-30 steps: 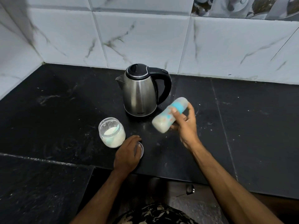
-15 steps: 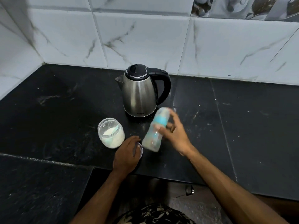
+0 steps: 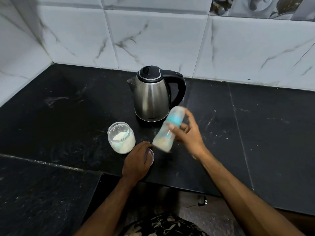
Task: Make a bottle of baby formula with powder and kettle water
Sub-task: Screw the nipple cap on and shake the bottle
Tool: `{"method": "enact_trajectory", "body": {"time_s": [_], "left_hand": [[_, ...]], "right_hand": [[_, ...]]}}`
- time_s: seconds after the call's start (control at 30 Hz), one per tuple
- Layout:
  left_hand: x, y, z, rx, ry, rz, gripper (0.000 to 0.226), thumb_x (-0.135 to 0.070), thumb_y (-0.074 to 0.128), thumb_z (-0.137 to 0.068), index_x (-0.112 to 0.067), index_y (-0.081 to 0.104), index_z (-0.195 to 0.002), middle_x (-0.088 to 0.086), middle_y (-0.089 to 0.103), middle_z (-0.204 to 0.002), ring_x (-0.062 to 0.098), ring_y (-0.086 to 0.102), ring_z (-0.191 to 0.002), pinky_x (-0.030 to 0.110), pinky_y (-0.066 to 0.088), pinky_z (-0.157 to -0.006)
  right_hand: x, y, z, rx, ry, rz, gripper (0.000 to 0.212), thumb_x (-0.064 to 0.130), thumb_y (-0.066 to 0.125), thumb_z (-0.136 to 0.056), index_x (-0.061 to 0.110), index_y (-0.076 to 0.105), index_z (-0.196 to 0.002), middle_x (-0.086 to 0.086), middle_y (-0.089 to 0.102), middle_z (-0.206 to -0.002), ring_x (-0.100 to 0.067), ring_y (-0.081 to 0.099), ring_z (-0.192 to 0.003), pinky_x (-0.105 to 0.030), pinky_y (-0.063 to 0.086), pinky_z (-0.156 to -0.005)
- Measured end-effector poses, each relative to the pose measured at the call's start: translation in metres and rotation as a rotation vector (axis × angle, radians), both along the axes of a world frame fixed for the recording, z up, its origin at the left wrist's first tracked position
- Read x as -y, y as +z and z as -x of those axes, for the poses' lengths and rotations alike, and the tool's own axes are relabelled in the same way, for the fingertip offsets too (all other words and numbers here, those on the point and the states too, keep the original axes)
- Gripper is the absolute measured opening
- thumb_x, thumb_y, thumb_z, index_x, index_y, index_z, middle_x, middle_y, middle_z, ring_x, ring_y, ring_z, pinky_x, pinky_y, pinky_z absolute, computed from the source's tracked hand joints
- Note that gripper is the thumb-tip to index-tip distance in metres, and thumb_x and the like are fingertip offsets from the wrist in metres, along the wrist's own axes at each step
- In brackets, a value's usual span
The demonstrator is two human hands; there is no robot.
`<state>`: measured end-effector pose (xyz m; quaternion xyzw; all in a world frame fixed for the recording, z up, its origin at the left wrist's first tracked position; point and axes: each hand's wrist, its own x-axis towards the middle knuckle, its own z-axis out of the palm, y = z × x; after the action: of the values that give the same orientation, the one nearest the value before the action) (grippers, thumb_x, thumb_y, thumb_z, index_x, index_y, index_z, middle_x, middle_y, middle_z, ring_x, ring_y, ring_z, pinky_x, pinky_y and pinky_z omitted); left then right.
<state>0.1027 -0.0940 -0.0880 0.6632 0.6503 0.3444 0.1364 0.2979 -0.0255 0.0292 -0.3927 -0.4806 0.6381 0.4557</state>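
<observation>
Bottle (image 3: 167, 132) (tilted) in R hand (image 3: 188, 135)

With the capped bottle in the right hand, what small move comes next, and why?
Probably keep shaking the bottle briefly: the right hand grips it tilted above the counter, capped, its milky contents blurred. The left hand rests on the jar lid beside the open powder jar.

kettle (image 3: 151, 96) and jar (image 3: 121, 137) probably crowd centre.
</observation>
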Motion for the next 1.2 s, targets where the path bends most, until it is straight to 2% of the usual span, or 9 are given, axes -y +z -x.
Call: {"method": "enact_trajectory", "body": {"time_s": [0.1,0.27,0.43,0.63,0.73,0.8,0.97,1.1,1.2], "left_hand": [[0.001,0.002,-0.002,0.006,0.013,-0.005,0.04,-0.032,0.044,-0.089,-0.014,0.067,-0.117,0.0,0.065,-0.125,0.013,0.058,-0.118,0.014,0.034,-0.104],[-0.002,-0.002,0.002,-0.011,-0.032,0.035,0.033,-0.023,0.062,-0.088,-0.019,0.063,-0.121,-0.004,0.063,-0.125,0.012,0.058,-0.116,0.029,0.047,-0.099],[0.002,0.003,-0.003,0.008,0.014,-0.003,0.041,-0.031,0.044,-0.089,-0.013,0.067,-0.118,0.0,0.065,-0.125,0.013,0.057,-0.118,0.014,0.034,-0.103],[-0.003,-0.003,0.004,-0.009,-0.049,0.037,0.035,-0.026,0.061,-0.087,-0.016,0.063,-0.121,-0.003,0.063,-0.125,0.012,0.057,-0.117,0.028,0.045,-0.1],[0.001,0.0,-0.001,0.007,0.005,-0.007,0.038,-0.03,0.047,-0.09,-0.013,0.067,-0.117,0.001,0.066,-0.123,0.012,0.056,-0.116,0.012,0.034,-0.104],[0.001,0.003,-0.003,0.015,0.017,-0.003,0.04,-0.031,0.045,-0.09,-0.012,0.068,-0.116,0.0,0.066,-0.123,0.012,0.057,-0.117,0.008,0.03,-0.103],[-0.002,-0.002,0.002,-0.015,-0.035,0.044,0.039,-0.026,0.063,-0.085,-0.014,0.063,-0.122,0.0,0.064,-0.125,0.015,0.059,-0.116,0.029,0.046,-0.099],[0.001,0.003,-0.002,0.005,0.014,-0.014,0.04,-0.03,0.045,-0.089,-0.011,0.068,-0.117,0.001,0.066,-0.123,0.013,0.057,-0.116,0.013,0.034,-0.103],[0.001,0.003,-0.001,-0.003,0.003,-0.017,0.037,-0.028,0.048,-0.089,-0.011,0.068,-0.116,0.002,0.066,-0.123,0.013,0.057,-0.117,0.018,0.038,-0.103]], "right_hand": [[-0.009,0.0,0.0,-0.14,-0.171,0.055,0.072,0.024,0.074,-0.076,0.029,0.038,-0.138,-0.007,0.073,-0.103,-0.024,0.072,-0.093,-0.046,0.06,-0.073],[0.009,-0.006,0.001,0.125,0.182,0.002,0.081,0.016,0.077,-0.074,0.029,0.035,-0.142,-0.014,0.068,-0.115,-0.025,0.072,-0.099,-0.037,0.06,-0.074],[-0.013,-0.002,0.001,-0.2,-0.235,0.095,0.067,0.017,0.071,-0.084,0.022,0.035,-0.141,-0.002,0.075,-0.096,-0.021,0.073,-0.091,-0.044,0.062,-0.072],[0.01,-0.008,0.0,0.111,0.173,0.02,0.072,0.018,0.077,-0.073,0.036,0.04,-0.133,-0.013,0.07,-0.112,-0.025,0.073,-0.096,-0.039,0.061,-0.072],[-0.009,-0.003,0.001,-0.096,-0.132,0.072,0.069,0.018,0.074,-0.077,0.027,0.04,-0.136,-0.006,0.074,-0.102,-0.021,0.073,-0.091,-0.038,0.06,-0.066],[-0.013,-0.004,0.001,-0.174,-0.209,0.098,0.071,0.019,0.072,-0.08,0.025,0.036,-0.14,-0.004,0.075,-0.099,-0.022,0.073,-0.093,-0.04,0.061,-0.067],[0.011,-0.012,0.004,0.115,0.159,0.032,0.075,0.014,0.078,-0.076,0.03,0.038,-0.137,-0.014,0.069,-0.113,-0.027,0.073,-0.096,-0.041,0.061,-0.071],[-0.015,-0.004,0.0,-0.136,-0.233,0.097,0.061,0.01,0.069,-0.089,0.021,0.036,-0.138,-0.002,0.075,-0.094,-0.02,0.073,-0.088,-0.038,0.061,-0.065],[-0.01,-0.008,0.002,-0.151,-0.181,0.133,0.066,0.017,0.073,-0.081,0.024,0.037,-0.137,-0.002,0.075,-0.095,-0.023,0.073,-0.091,-0.044,0.062,-0.07]]}}
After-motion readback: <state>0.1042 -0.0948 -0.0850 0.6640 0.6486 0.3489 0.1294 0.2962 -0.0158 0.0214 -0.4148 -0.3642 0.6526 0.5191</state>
